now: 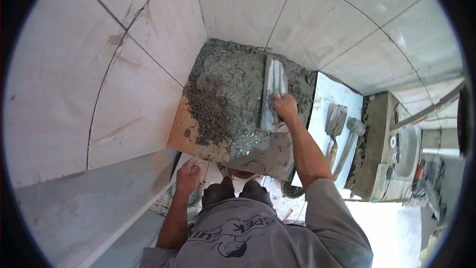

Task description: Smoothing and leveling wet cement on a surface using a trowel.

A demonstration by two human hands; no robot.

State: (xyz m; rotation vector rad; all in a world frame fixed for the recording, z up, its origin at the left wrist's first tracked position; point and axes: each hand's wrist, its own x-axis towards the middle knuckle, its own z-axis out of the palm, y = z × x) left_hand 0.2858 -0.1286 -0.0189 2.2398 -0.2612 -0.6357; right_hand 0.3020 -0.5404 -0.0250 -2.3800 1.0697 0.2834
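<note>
Gripping the float (273,92) by its handle, the right hand (286,106) closed fully around it, pressed the stiff, likely light tool flat on heavy, wet mortar (225,94), while the left hand (188,176) rested open on the floor.

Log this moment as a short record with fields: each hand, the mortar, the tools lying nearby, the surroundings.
Right hand: closed on the handle of a long flat trowel that lies on the mortar.
Left hand: resting on the floor edge beside a large loose tile.
Mortar bed: grey, wet, rough and crumbly at its left side, smoother near the trowel.
Nearby tools: a small trowel and a mallet on a pale slab.
Surroundings: laid pale floor tiles around the bed.
</note>
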